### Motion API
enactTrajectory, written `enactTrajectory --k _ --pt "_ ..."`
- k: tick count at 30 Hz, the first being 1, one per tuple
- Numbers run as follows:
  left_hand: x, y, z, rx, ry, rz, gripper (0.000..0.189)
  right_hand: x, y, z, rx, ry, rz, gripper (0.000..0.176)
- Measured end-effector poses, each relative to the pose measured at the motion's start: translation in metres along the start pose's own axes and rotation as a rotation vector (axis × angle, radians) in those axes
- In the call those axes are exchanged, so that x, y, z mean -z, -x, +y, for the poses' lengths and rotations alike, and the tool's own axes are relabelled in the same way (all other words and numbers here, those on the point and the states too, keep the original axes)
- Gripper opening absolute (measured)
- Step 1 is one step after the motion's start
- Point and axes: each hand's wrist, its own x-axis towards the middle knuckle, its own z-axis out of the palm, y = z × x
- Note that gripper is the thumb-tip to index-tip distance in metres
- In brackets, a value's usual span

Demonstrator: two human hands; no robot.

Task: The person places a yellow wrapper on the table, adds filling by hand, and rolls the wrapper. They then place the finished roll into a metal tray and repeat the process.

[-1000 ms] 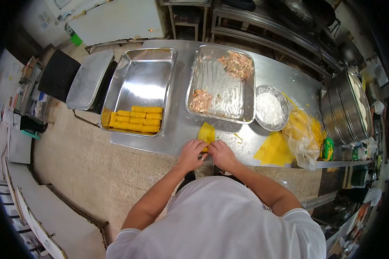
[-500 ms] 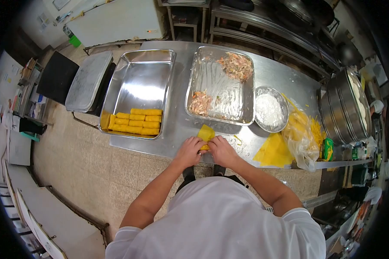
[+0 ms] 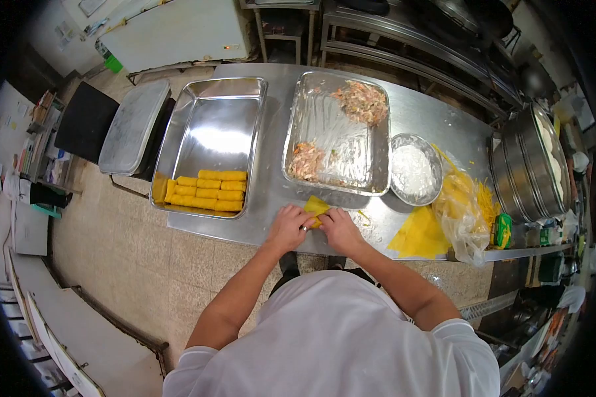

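Between my hands, at the near edge of the steel table, is a yellow wrapper [image 3: 316, 204], partly rolled, with a flap pointing away from me. My left hand [image 3: 288, 229] grips its left side, a ring showing on one finger. My right hand [image 3: 341, 231] has its fingers closed on the right side. What lies under the fingertips is hidden. Beyond the hands stands a steel tray [image 3: 337, 188] with two heaps of chopped filling [image 3: 360, 102]. Several yellow rolls [image 3: 208, 192] lie in rows at the near end of the left tray [image 3: 261, 106].
Right of the filling tray is a bowl of white paste [image 3: 414, 169]. Flat yellow sheets [image 3: 419, 234] lie near the front edge, beside a plastic bag [image 3: 466, 228]. Stacked steamers [image 3: 526, 165] stand at the right end of the steel table [image 3: 279, 126].
The yellow flap shows shorter beyond my fingers. My left hand has turned slightly and shifted a little to the left, while my right hand stays nearly in place.
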Motion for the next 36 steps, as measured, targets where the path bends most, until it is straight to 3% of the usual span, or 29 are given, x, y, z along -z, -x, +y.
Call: enactTrajectory --k 6,9,11,13,15,20,25,26,29,30,32,35,36 --pt "0.002 0.002 0.004 -0.055 -0.044 -0.034 0.036 0.008 -0.002 -0.004 -0.087 -0.089 -0.004 0.037" --pt "0.003 0.004 0.004 -0.037 -0.056 -0.068 0.037 0.066 -0.020 -0.012 -0.306 -0.244 0.119 0.049" --pt "-0.001 0.004 0.004 -0.050 -0.024 -0.053 0.036 0.108 -0.027 0.021 -0.387 -0.084 0.230 0.056" --pt "0.002 0.007 0.009 -0.041 -0.023 -0.088 0.036 0.155 -0.031 0.073 -0.569 -0.084 0.251 0.057" --pt "0.003 0.008 0.016 -0.044 -0.026 -0.115 0.035 0.181 -0.012 0.134 -0.613 0.110 0.230 0.056" --pt "-0.005 0.005 0.026 -0.076 -0.029 -0.140 0.034 0.157 0.012 0.198 -0.674 0.434 -0.087 0.060" --pt "-0.012 0.002 0.029 -0.092 -0.012 -0.124 0.036 0.139 -0.004 0.182 -0.732 0.524 -0.360 0.060" --pt "-0.012 0.002 0.028 -0.094 -0.013 -0.123 0.036 0.138 -0.004 0.183 -0.706 0.541 -0.331 0.051" --pt "-0.013 0.006 0.030 -0.090 -0.020 -0.101 0.035 0.123 0.027 0.232 -0.593 0.280 0.000 0.045" --pt "-0.014 0.008 0.031 -0.083 -0.019 -0.099 0.035 0.127 0.029 0.227 -0.703 0.003 0.048 0.047" --pt "-0.013 0.007 0.032 -0.077 -0.019 -0.092 0.034 0.148 0.029 0.202 -0.896 -0.558 0.151 0.051" --pt "-0.012 0.009 0.032 -0.083 0.004 -0.073 0.033 0.167 0.023 0.135 -0.943 -0.909 0.294 0.049" --pt "-0.013 0.009 0.031 -0.102 0.000 -0.074 0.033 0.164 0.024 0.122 -0.908 -0.946 0.258 0.048"
